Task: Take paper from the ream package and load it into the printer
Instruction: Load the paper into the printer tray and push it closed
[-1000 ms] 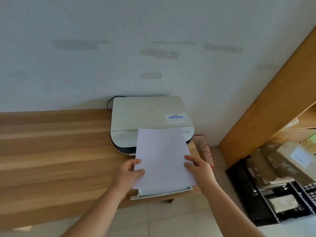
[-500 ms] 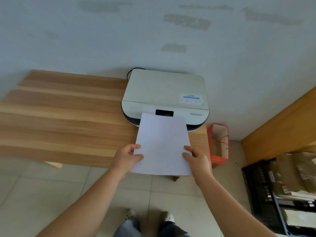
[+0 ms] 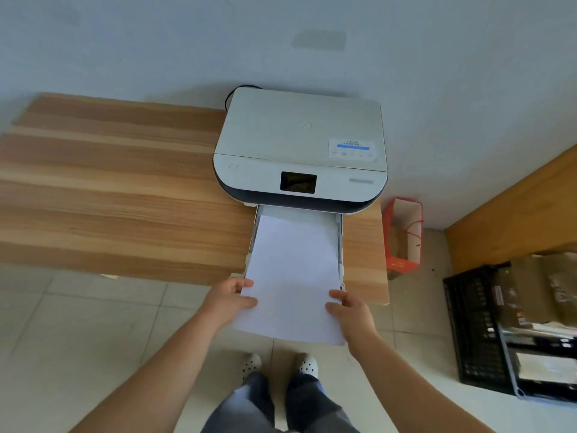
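- Since half a second ago your view has tipped further down and closer: the tray point(image 3: 339, 242) now shows pulled out from the printer point(image 3: 299, 145), where before the sheets hid it.
- Paper point(image 3: 292, 276) lies lower, its far edge inside the tray mouth, just short of the printer's dark front; near end overhangs the surface point(image 3: 109, 195) edge, above the floor.
- Left hand point(image 3: 229, 303): grip closed on the paper's left edge, thumb on top.
- Right hand point(image 3: 351, 310): grip closed on the right edge near the tray's front corner, thumb on top.
- Judgement: loading is mid-way; the stack is lined up between the tray walls but not seated. Next you would slide it forward and flat.
- Risk, judged: the left edge rides over the tray's left wall, so it may snag.
- Ream package: not in view.
- Writing: an embossed round logo on the lid, probably "hp"; a white sticker point(image 3: 352, 147) with a blue bar, text too small to read. Screen point(image 3: 298, 182) dark.
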`<state>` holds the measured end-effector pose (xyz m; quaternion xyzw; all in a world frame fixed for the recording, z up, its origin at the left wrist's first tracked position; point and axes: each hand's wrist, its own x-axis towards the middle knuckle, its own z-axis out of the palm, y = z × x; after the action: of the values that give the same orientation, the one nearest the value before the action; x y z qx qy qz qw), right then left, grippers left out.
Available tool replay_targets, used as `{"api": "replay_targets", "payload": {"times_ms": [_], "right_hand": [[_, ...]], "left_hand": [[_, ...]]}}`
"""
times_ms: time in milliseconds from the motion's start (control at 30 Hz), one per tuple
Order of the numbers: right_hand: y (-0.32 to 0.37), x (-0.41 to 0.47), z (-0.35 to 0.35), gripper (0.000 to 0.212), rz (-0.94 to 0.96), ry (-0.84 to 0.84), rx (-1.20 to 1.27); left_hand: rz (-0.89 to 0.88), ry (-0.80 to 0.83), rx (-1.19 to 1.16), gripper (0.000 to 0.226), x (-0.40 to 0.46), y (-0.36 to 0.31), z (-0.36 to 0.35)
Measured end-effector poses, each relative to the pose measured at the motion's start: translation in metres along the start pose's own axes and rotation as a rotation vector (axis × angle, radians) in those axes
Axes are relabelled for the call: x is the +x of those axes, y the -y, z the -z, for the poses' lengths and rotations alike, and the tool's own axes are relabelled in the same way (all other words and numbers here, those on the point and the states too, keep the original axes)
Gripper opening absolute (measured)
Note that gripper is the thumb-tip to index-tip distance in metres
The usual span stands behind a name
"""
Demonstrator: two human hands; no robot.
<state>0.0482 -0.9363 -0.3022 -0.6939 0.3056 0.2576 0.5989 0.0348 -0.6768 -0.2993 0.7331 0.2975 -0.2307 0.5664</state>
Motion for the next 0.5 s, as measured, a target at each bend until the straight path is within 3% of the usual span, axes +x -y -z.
{"api": "replay_targets", "payload": {"times_ms": [500], "right_hand": [[-0.005,0.007,-0.008,0.025,-0.036,-0.035,-0.016]], "left_hand": [[0.022,0.041,0.018,0.036,0.011,0.008,0.003]]}}
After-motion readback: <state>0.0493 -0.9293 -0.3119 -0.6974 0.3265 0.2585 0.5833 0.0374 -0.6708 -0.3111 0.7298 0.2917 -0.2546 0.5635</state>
